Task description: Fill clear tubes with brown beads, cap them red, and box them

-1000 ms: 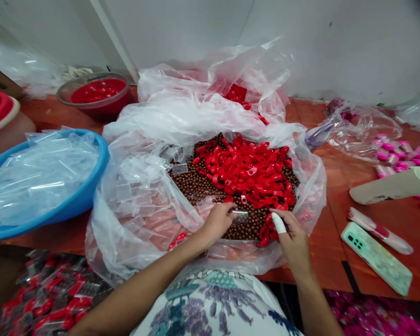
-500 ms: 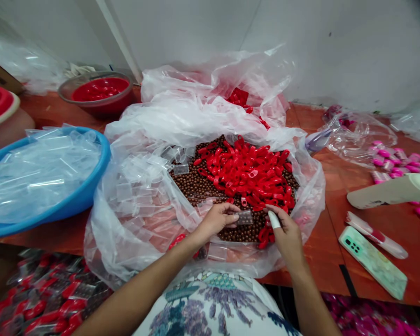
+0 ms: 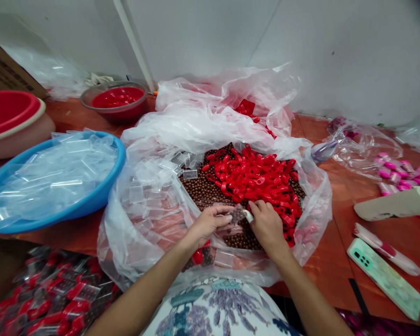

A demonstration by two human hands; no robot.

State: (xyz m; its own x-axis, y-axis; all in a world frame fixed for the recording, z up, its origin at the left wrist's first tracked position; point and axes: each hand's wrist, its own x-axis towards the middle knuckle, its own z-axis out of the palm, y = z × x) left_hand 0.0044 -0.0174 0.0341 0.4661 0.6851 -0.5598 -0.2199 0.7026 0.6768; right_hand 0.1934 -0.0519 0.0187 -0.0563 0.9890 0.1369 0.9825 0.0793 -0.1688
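At nine o'clock, a blue basin (image 3: 107, 196) is heaped with transparent pieces (image 3: 59, 172). Toward ten, a bowl (image 3: 126, 112) holds red pieces (image 3: 117, 96). Centrally, an opened plastic liner (image 3: 196, 123) contains brown balls (image 3: 199, 186), with red caps (image 3: 259, 177) toward its two. At the liner's six, the left hand (image 3: 208, 224) pinches a clear tube (image 3: 237, 213) above the balls; at its four, the right hand (image 3: 268, 226) curls beside the tube's end, its grip unclear. Pink-capped tubes (image 3: 395, 172) lie at three.
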